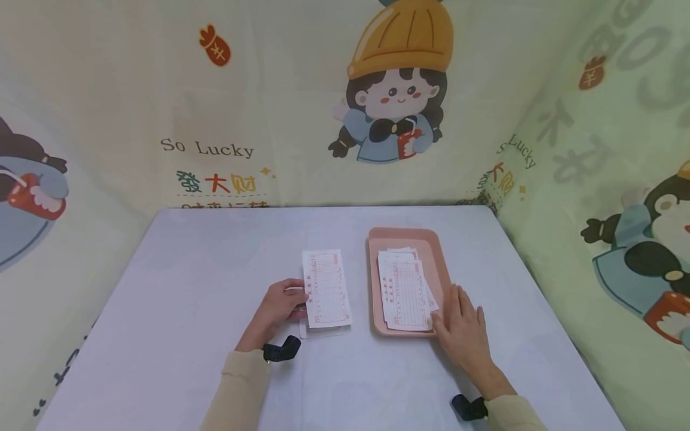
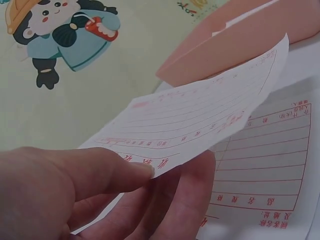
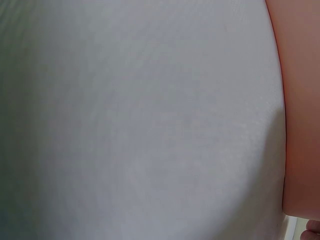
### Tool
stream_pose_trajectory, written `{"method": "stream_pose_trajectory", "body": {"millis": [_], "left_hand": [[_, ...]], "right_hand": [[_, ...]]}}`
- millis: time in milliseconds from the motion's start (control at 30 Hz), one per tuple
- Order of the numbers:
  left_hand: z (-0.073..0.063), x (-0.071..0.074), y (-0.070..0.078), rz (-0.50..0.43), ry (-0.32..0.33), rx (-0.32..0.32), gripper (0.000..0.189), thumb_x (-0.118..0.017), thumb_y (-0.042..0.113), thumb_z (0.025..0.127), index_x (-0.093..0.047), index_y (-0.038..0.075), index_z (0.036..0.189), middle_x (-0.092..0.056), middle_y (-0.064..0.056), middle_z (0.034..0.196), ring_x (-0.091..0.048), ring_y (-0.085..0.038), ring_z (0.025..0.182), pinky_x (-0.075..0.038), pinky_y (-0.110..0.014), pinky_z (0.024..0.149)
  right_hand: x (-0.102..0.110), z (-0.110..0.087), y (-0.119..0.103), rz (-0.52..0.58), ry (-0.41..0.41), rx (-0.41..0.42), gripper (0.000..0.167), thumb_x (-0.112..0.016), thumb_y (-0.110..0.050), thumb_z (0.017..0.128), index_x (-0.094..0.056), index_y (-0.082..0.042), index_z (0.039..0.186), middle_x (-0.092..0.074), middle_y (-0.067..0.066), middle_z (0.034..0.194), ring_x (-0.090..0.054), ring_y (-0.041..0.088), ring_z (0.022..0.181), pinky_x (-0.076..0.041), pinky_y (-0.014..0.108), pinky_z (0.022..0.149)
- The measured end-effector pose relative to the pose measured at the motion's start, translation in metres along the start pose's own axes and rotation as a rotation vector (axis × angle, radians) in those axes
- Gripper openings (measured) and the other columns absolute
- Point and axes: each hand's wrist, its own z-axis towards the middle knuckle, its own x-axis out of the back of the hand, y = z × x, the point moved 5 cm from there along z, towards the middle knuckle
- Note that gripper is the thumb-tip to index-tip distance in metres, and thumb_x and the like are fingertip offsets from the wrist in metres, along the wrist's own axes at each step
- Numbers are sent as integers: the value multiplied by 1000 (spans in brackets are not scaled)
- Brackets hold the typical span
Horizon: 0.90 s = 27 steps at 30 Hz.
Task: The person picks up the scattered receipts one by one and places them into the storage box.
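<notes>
My left hand (image 1: 276,310) pinches the left edge of a printed receipt slip (image 1: 326,288) between thumb and fingers. In the left wrist view this slip (image 2: 195,112) is lifted and bends, with another red-printed slip (image 2: 262,170) lying under it. To the right is a pink tray (image 1: 433,242), holding a loose pile of similar slips (image 1: 408,293). My right hand (image 1: 462,326) rests against the tray's right side near its front corner, fingers straight and thumb at the rim. The right wrist view shows mostly pale tabletop, with fingertips (image 3: 312,231) barely showing at the lower right corner.
A white-covered table (image 1: 205,257) lies under everything. Behind and beside it hang cloth walls (image 1: 291,120) printed with cartoon figures and lettering. Each wrist wears a black camera, one on the left (image 1: 282,349) and one on the right (image 1: 469,407).
</notes>
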Motion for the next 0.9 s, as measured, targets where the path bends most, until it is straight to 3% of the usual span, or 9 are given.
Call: {"method": "stream_pose_trajectory", "body": {"millis": [467, 900], "left_hand": [[-3, -12, 13, -52, -42, -34, 41, -63, 12, 95, -53, 8, 135, -65, -16, 123, -70, -21, 90, -61, -36, 78], [-1, -27, 22, -66, -76, -38, 38, -63, 12, 96, -55, 9, 133, -67, -14, 118, -71, -21, 87, -61, -37, 79]], "right_hand": [[1, 0, -1, -17, -29, -10, 82, -52, -41, 97, -15, 3, 156, -23, 30, 158, -25, 48, 144, -12, 72, 114], [3, 0, -2, -23, -7, 0, 82, -54, -41, 96, -18, 2, 155, -22, 29, 159, -23, 48, 145, -12, 72, 114]]}}
